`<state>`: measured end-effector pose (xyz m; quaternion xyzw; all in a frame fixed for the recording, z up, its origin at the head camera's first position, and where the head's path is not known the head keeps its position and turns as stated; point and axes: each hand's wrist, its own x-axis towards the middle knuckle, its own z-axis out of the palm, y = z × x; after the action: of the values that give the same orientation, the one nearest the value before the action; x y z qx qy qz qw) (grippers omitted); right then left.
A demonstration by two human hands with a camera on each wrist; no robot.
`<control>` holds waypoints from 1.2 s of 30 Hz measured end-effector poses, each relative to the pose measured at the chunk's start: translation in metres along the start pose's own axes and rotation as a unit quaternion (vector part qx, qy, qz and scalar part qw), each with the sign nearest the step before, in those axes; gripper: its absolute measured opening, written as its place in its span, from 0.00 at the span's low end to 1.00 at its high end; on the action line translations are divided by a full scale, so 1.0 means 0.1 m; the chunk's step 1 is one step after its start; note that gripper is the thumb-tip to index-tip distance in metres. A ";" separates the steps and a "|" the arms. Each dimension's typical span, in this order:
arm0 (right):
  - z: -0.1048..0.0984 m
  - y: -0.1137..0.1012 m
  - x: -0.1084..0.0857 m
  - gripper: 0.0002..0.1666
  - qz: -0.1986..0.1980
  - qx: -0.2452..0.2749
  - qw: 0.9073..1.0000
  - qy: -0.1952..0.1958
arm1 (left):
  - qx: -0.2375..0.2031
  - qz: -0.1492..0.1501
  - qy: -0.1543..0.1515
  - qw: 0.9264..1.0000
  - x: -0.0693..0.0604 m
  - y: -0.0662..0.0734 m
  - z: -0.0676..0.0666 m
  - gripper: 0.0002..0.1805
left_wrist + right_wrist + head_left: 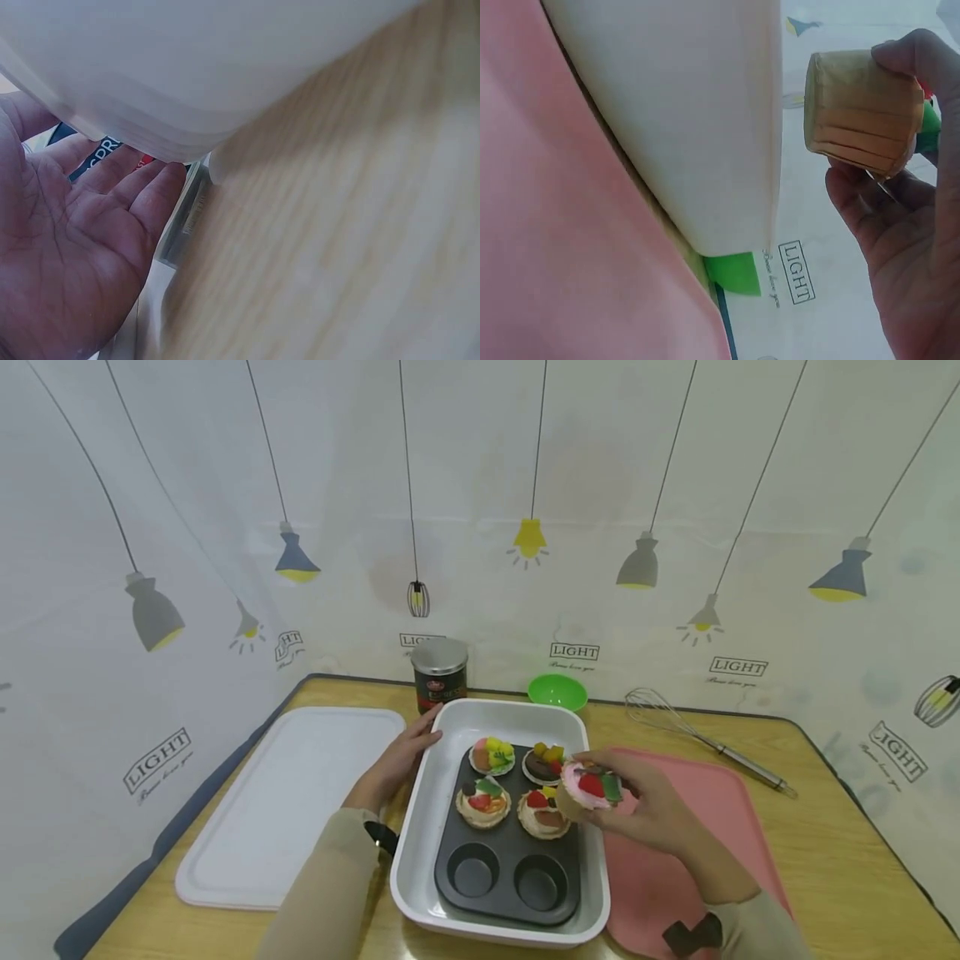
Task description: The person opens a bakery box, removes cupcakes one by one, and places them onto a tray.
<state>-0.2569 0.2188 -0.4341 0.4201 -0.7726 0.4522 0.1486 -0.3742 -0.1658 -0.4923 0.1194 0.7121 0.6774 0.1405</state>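
Observation:
In the head view, a cupcake [592, 785] with pink topping, a strawberry piece and a green slice is pinched by my right hand [652, 802] above the right rim of a white deep tray [411, 860]. The right wrist view shows its pale paper cup [862, 112] between thumb and fingers. Inside the tray lies a dark muffin tin [506, 868]. Several fruit-topped cupcakes, one of them a cream one [483, 803], fill its far and middle rows; its two near cups are bare. My left hand [397, 760] rests against the tray's left side, fingers extended [127, 172].
A white board [300, 793] lies left of the tray, a pink board [697, 827] to its right. Behind stand an espresso can [440, 675] and a green bowl [557, 692]. A whisk [712, 743] lies at the back right.

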 end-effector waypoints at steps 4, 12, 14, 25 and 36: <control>-0.09 0.08 -0.04 0.41 0.038 -0.038 0.998 0.033 | 0.002 0.007 -0.003 1.000 0.00 -0.02 0.00 0.34; -0.13 0.33 -0.13 0.38 0.147 -0.104 0.976 0.123 | 0.011 0.005 -0.002 1.000 -0.04 -0.02 -0.02 0.34; -0.13 0.42 -0.16 0.38 0.186 -0.119 0.964 0.147 | 0.012 0.010 -0.002 1.000 -0.04 -0.01 -0.02 0.34; -0.06 0.69 -0.35 0.39 0.286 -0.154 0.935 0.146 | 0.005 0.013 -0.011 1.000 -0.02 -0.02 -0.01 0.34; -0.10 0.74 -0.36 0.43 0.325 -0.139 0.923 0.149 | -0.003 0.017 -0.015 1.000 -0.02 0.00 0.00 0.34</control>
<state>-0.2946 0.2630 -0.4925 0.0485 -0.8909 0.4209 0.1635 -0.3725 -0.1661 -0.4922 0.1412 0.7059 0.6798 0.1401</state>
